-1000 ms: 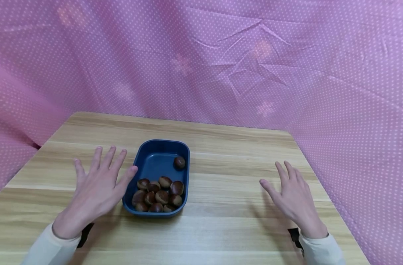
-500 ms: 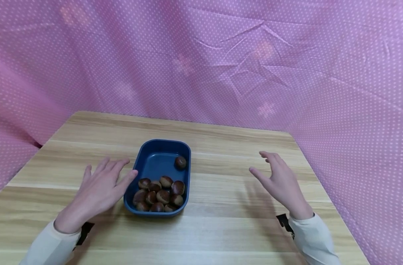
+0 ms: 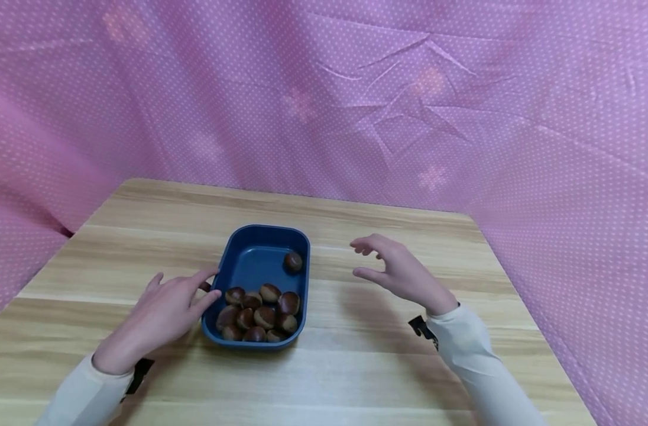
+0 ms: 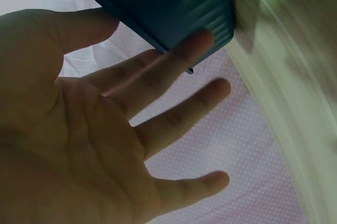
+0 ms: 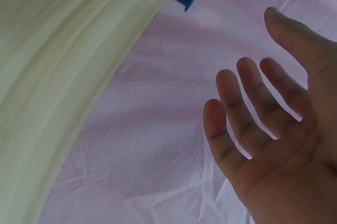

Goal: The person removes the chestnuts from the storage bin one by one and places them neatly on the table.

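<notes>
Head view shows the left hand (image 3: 161,310) lying with straight, spread fingers against the left wall of the blue tray (image 3: 249,260), its fingertips touching the rim. Chestnuts (image 3: 257,313) crowd the tray's near end, and one chestnut (image 3: 293,261) sits apart near the far right wall. Hovering over the wooden surface (image 3: 356,367) just right of the tray, the right hand (image 3: 395,272) holds nothing, fingers loosely curved.

A light wooden table (image 3: 388,367) with pale grain bands, hemmed on three sides by a creased pink curtain (image 3: 324,100) — white-dotted throughout.
</notes>
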A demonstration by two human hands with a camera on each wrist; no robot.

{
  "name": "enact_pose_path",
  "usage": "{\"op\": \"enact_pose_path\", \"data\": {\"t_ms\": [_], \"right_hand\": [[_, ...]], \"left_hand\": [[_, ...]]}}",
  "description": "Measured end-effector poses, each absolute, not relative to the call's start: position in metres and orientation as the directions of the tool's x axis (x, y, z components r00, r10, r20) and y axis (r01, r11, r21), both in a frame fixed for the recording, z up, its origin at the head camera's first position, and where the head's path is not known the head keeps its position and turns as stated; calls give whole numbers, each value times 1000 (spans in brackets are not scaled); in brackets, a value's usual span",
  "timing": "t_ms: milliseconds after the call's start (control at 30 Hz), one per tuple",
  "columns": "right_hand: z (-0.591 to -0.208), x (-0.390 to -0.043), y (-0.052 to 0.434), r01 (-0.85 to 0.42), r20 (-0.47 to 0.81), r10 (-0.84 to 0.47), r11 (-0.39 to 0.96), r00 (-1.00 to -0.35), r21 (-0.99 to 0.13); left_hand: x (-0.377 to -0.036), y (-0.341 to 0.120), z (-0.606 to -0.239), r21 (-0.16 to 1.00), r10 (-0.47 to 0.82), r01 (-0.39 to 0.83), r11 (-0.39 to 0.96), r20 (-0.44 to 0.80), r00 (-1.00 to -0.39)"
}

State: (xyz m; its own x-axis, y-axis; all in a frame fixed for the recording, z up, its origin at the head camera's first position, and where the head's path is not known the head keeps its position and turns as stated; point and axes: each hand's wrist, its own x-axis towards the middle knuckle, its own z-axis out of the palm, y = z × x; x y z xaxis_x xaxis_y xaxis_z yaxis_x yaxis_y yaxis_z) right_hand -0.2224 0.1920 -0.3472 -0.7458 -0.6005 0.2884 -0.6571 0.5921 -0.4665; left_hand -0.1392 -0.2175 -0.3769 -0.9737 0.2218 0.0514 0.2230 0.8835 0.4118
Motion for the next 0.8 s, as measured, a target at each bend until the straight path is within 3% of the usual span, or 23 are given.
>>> {"op": "enact_pose_path", "data": {"t_ms": [267, 467, 800], "right_hand": [[-343, -240, 150, -745, 274, -705, 539, -654, -392], [-341, -247, 120, -782, 225, -778, 470, -586, -410], [-345, -253, 76, -845, 130, -866, 423, -484, -327]], "left_hand": [[-139, -216, -378, 419, 233, 239, 876, 66, -970], [-138, -219, -378, 435, 241, 257, 863, 92, -966], [-141, -223, -380, 519, 219, 196, 832, 17, -976]]}}
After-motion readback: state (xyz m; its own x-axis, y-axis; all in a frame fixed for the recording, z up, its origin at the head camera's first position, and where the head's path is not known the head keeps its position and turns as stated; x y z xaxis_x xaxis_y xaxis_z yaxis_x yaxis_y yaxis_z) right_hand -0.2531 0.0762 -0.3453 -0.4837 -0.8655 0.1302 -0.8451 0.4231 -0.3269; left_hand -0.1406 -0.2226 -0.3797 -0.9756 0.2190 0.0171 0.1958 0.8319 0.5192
